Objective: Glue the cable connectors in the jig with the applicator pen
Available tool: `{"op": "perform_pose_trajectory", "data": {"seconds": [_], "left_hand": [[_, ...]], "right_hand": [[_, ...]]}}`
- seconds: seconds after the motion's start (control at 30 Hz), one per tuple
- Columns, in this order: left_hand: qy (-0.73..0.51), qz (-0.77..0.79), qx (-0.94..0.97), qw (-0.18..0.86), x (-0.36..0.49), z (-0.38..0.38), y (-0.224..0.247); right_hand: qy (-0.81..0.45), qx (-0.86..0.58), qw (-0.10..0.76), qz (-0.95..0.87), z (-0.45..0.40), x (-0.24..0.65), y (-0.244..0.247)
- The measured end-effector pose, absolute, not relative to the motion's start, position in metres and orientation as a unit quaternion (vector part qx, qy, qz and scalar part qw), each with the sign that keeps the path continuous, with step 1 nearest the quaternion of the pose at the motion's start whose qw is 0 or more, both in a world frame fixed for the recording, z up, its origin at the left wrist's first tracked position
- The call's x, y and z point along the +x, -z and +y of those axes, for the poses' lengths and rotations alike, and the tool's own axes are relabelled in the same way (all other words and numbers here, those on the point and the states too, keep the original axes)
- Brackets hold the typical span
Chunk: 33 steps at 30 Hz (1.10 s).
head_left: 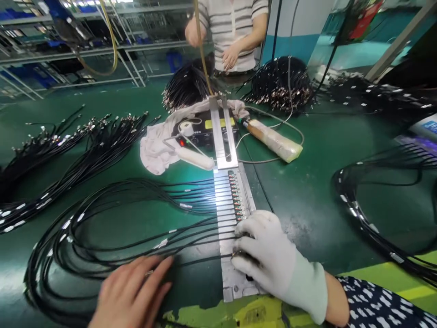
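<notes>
Green bench (307,177), one coworker (235,32) across it. Left hand (131,291) is bare, loosely open by one big loop of black cables (99,262) (too many to count, sorry). One metal jig (234,289) holds their ends mid-bench. Right hand (269,255), one white glove (303,282), curls over it; can't tell if it's pinching.

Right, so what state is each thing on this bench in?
Left hand: bare, palm down
Right hand: gloved, fingers curled over the metal fixture
Metal fixture: lying flat, several cables across it
Looped cables: curved round, ends at the fixture
Cloth: crumpled
Black box: red display lit
Wrapped tool: lying down
</notes>
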<state>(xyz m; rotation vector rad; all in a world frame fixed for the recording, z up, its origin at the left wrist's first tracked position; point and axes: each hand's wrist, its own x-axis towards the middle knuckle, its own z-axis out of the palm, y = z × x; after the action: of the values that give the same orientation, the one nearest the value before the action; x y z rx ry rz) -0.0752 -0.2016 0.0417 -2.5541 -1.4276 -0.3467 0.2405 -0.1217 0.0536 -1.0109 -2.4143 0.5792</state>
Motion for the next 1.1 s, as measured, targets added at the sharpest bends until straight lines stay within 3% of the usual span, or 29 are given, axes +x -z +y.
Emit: {"op": "perform_pose_trajectory", "data": {"seconds": [0.17,0.4,0.77,1.1], "left_hand": [[0.104,-0.449,-0.887,-0.032,0.004,-0.177,-0.039],[0.142,-0.405,-0.893,-0.135,0.004,-0.163,-0.045],[0.131,-0.315,-0.939,-0.034,0.016,-0.133,-0.061],[0.118,-0.293,-0.941,-0.118,0.015,-0.132,-0.06]], "right_hand": [[-0.182,-0.426,0.24,-0.853,-0.106,0.266,-0.048],[-0.209,-0.523,0.273,-0.78,-0.093,0.295,-0.026],[-0.233,-0.518,0.259,-0.781,-0.092,0.29,-0.032],[-0.241,-0.521,0.25,-0.78,-0.09,0.29,-0.036]]}}
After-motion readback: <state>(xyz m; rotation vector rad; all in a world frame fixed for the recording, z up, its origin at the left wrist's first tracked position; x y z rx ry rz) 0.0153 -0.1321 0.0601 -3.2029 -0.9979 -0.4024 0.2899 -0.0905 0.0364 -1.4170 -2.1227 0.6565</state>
